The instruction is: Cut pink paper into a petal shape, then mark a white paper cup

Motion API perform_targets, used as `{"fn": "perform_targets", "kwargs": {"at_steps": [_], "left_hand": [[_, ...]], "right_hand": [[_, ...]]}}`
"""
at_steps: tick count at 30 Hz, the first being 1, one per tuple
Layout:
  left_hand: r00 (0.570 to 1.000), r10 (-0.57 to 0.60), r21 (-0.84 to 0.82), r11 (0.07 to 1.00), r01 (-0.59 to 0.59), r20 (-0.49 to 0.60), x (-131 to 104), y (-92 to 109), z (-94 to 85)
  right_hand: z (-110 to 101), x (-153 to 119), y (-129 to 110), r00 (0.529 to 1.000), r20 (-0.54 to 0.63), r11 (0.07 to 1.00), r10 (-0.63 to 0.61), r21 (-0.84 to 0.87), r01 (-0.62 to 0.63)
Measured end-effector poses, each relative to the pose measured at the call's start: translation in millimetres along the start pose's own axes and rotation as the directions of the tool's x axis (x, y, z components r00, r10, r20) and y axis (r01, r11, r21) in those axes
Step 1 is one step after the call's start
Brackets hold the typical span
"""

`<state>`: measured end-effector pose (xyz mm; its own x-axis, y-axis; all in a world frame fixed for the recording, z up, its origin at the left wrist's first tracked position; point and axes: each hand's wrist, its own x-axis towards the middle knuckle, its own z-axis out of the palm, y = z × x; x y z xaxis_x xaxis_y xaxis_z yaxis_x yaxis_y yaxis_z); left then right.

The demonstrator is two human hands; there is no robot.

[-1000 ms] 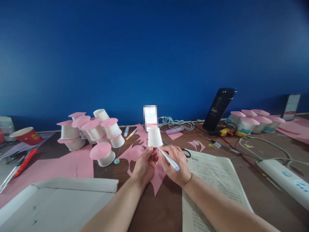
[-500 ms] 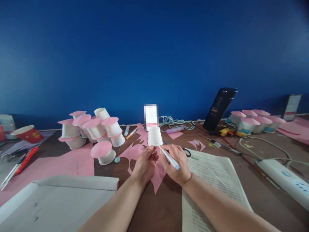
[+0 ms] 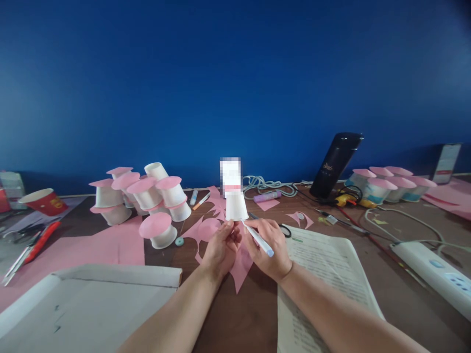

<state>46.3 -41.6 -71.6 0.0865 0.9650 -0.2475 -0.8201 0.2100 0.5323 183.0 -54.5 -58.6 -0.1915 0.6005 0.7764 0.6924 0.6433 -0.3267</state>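
Observation:
A white paper cup (image 3: 236, 207) is upside down, its wide rim toward me, gripped at that rim by my left hand (image 3: 223, 245). My right hand (image 3: 268, 245) is closed around a white marker pen (image 3: 260, 239) with a pale blue end. The pen's tip meets or nearly meets the cup's rim; which of the two I cannot tell. Beneath my hands lie cut pink paper scraps (image 3: 241, 269). A printed sheet (image 3: 327, 284) is under my right forearm.
White cups with pink paper discs (image 3: 143, 191) are stacked at left; similar cups (image 3: 380, 189) stand at right. A black bottle (image 3: 333, 166) leans against the blue wall. Red-handled scissors (image 3: 40, 242), a red cup (image 3: 46, 201), a white box (image 3: 110, 304) and a power strip (image 3: 434, 274) flank me.
Both hands keep their hold on the cup and pen with hardly any movement. The view has shifted very slightly.

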Motion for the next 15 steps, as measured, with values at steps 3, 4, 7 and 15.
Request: {"fn": "perform_targets", "kwargs": {"at_steps": [3,4,7,15], "left_hand": [[1.000,-0.006,-0.005,1.000,0.006,0.006,0.1,-0.2,-0.8],[1.000,-0.006,-0.004,1.000,0.006,0.008,0.3,-0.4,-1.2],[1.000,-0.002,0.001,1.000,0.002,0.017,1.2,-1.4,-2.9],[0.999,0.009,0.002,1.000,-0.009,0.049,2.1,-2.7,-3.6]], "right_hand": [[0.2,-0.8,0.8,1.000,0.015,1.000,-0.005,0.007,0.005],[0.3,-0.9,0.9,1.000,0.016,1.000,-0.004,0.010,0.004],[0.2,-0.9,0.3,1.000,0.013,1.000,0.000,0.015,0.000],[-0.5,0.4,-2.6,1.000,0.006,0.999,0.002,0.044,-0.002]]}}
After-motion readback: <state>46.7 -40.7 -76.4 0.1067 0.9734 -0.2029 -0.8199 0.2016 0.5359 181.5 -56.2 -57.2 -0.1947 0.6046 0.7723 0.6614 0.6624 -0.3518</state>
